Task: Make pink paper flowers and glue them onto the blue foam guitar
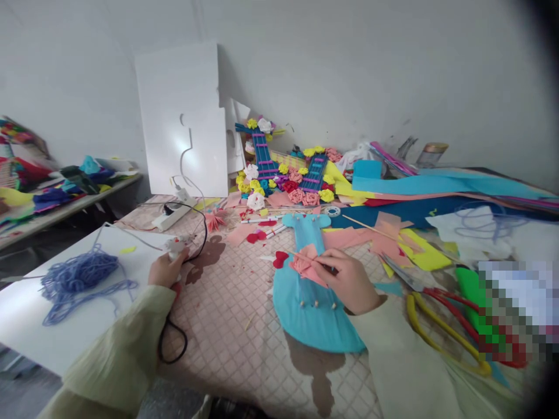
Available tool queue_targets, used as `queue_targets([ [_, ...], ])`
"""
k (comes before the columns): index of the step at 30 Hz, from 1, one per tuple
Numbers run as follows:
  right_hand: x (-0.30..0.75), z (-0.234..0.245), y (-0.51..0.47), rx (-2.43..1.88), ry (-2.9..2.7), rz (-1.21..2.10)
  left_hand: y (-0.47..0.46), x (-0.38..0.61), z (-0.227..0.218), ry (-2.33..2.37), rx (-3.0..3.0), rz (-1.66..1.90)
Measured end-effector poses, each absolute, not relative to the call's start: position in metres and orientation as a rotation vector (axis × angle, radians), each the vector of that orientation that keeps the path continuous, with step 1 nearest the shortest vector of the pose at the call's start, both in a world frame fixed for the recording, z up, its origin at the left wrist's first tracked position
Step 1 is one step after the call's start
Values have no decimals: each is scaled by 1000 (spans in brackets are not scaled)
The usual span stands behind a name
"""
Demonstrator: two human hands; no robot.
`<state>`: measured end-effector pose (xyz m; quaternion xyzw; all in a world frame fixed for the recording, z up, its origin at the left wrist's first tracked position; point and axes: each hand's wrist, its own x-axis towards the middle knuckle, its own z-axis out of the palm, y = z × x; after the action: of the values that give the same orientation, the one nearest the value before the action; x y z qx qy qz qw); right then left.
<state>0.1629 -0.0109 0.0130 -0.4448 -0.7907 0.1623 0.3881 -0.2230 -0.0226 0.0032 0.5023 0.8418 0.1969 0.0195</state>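
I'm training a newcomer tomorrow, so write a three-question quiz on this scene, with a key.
1. What does the left hand hold?
a) scissors
b) a white tool
c) a paper flower
2. True or false: the blue yarn lies on the flat white sheet.
3. Fill in the colour: the right hand holds a thin stick at some ____ paper.
Key: 1 b; 2 true; 3 pink.

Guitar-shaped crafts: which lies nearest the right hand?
The turquoise craft, beneath the right hand; two dark-blue ones sit farther back among paper flowers.
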Motion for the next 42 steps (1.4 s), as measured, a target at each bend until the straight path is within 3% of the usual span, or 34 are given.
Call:
queue_targets([
  [12,164,13,-12,-1138,-2007,496,-55,-228,18,2686,1715,418],
  [17,165,20,-14,-1110,-1984,604,-99,-201,55,2768,1904,692],
  [19,166,21,-15,-1082,-1958,684,-111,-167,66,2444,1926,987],
  [24,165,23,-16,-1019,-1949,832,-91,-66,62,1487,1872,881],
  [31,168,25,-13,-966,-1938,935,-25,-11,21,1047,1677,898],
  [42,167,26,-13,-1024,-1932,958,-28,-3,-13,762,1173,1133],
])
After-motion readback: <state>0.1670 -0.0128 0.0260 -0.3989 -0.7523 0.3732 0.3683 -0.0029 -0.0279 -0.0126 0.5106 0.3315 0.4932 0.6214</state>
